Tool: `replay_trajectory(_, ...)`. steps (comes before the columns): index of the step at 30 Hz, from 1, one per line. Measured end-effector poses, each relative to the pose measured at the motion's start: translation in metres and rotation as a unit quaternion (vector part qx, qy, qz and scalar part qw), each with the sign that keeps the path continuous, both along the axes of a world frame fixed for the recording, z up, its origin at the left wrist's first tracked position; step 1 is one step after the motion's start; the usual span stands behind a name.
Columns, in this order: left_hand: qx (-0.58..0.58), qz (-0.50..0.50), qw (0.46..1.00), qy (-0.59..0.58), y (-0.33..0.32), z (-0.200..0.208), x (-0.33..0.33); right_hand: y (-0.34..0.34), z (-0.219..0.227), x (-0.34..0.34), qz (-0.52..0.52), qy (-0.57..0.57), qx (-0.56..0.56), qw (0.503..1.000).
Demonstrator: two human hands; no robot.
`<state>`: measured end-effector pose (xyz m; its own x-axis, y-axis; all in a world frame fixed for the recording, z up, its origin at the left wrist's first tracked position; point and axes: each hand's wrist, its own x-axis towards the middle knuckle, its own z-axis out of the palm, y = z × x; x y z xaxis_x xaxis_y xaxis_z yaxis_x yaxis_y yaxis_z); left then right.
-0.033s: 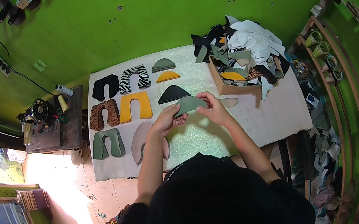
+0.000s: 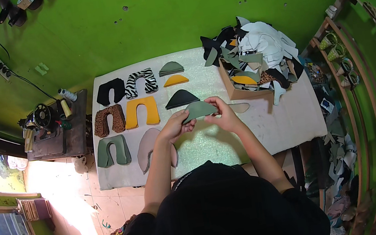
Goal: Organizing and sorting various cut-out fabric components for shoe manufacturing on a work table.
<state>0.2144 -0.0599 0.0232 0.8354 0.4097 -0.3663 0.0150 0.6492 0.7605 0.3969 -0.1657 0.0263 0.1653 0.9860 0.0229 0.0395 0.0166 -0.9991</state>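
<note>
A green half-moon piece (image 2: 199, 110), apparently leather or similar sheet, is held above the table between my two hands. My left hand (image 2: 177, 125) grips its left end, thumb on top and fingers curled beneath. At the right end my right hand (image 2: 222, 114) pinches the edge. Just beyond lies a black half-moon stack (image 2: 181, 97), with a yellow one (image 2: 175, 79) and a green stack (image 2: 171, 68) farther back. A beige piece (image 2: 242, 107) shows partly behind my right hand. My left forearm partly covers a pink U-shaped piece (image 2: 148, 145).
U-shaped stacks in green (image 2: 104, 154), leopard print (image 2: 101, 124), yellow (image 2: 130, 118), black (image 2: 109, 90) and zebra print (image 2: 134, 87) fill the table's left side. An overfull cardboard box (image 2: 237, 91) of scraps stands back right. A sewing machine (image 2: 46, 131) is at left, a shoe rack (image 2: 350, 93) at right.
</note>
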Motion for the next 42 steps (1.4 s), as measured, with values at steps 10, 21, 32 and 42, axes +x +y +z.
replay_trajectory(10,0.195,-0.041,0.973,0.114,-0.009,0.020,0.006,0.007,0.015,-0.002,0.030,-0.199,0.023,0.979)
replay_trajectory(21,0.293,-0.007,0.941,0.169,0.038,-0.001,0.011,0.057,-0.014,0.007,0.014,0.041,-0.113,0.993)
replay_trajectory(32,0.448,0.088,0.855,0.246,0.202,-0.078,0.038,0.216,-0.055,0.041,-0.140,-0.129,-0.078,0.979)
replay_trajectory(42,0.570,0.098,0.667,0.469,0.247,-0.076,0.079,0.284,-0.103,0.050,-0.175,-0.288,-0.171,0.926)
